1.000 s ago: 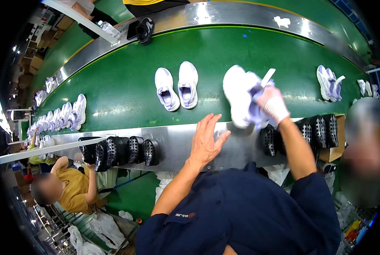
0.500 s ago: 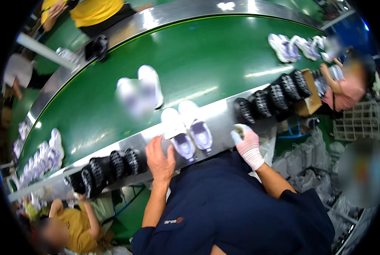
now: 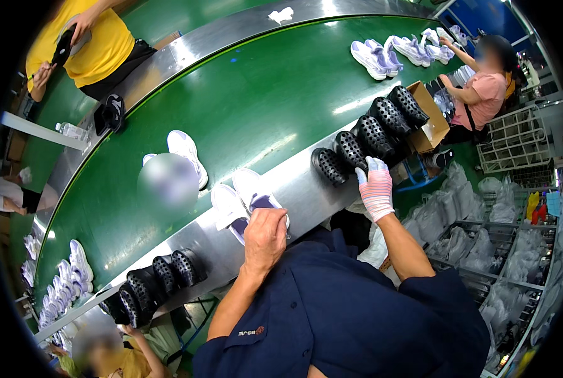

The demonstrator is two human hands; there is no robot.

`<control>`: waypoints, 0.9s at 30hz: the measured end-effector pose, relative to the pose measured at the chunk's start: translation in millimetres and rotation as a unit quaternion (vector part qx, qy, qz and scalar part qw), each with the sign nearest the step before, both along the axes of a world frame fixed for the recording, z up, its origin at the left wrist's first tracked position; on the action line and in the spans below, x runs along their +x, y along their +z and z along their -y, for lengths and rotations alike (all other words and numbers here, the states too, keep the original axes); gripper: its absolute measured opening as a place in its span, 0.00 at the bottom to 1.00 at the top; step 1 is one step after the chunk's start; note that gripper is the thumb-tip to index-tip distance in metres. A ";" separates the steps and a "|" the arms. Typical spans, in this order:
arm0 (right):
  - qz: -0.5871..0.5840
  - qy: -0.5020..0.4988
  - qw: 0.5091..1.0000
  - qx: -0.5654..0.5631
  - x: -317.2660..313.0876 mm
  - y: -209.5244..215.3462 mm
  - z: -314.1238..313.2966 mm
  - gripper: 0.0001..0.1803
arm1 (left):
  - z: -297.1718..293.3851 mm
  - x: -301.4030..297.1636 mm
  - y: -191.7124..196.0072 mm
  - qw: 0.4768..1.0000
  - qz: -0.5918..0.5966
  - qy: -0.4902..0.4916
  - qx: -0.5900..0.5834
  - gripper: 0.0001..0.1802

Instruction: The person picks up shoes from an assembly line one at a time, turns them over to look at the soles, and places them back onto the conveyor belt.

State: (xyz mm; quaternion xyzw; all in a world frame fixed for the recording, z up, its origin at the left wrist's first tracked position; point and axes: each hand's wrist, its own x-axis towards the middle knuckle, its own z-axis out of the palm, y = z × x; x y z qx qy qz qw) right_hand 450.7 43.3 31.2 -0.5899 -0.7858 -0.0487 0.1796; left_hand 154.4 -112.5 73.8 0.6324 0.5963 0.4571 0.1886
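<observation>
A pair of white and lavender sneakers [image 3: 236, 196] lies on the steel rim [image 3: 303, 183] of a green conveyor belt [image 3: 262, 101], right in front of me. My bare left hand [image 3: 266, 234] is curled over the heel end of the nearer sneaker. Gloved in white and pink stripes, my right hand [image 3: 375, 189] reaches up to a row of black perforated shoe forms [image 3: 370, 135] on the rim. Its fingers are stretched out and touch the nearest form without closing on it.
Another white pair [image 3: 185, 151] rides the belt, and more pairs [image 3: 388, 51] lie far right. More black forms [image 3: 152, 283] stand lower left. A cardboard box [image 3: 430, 116], a person in pink [image 3: 483, 91], a person in yellow [image 3: 95, 44] and wire racks of bags [image 3: 502, 252] surround the belt.
The white sneaker my right hand held a second ago now lies on the steel rim. My left hand closed over the pair and my right hand moved to the black forms.
</observation>
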 end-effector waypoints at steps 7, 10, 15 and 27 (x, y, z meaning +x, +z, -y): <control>-0.198 0.234 0.923 -0.231 -50.7 127.5 60.2 0.21 | -30.5 -1.7 35.5 0.991 0.117 -0.013 -0.063 0.27; -0.200 0.227 0.845 -0.441 -69.3 143.0 76.3 0.23 | -21.9 -9.8 18.1 0.918 0.295 -0.135 -0.229 0.24; -0.102 0.209 0.806 -0.544 -86.1 117.5 96.7 0.27 | 8.6 -14.2 -4.7 0.872 0.365 -0.096 -0.312 0.26; 0.079 0.222 0.852 -0.467 -141.3 60.8 70.6 0.27 | -32.2 -63.7 -29.4 0.968 -0.032 -0.050 -0.244 0.29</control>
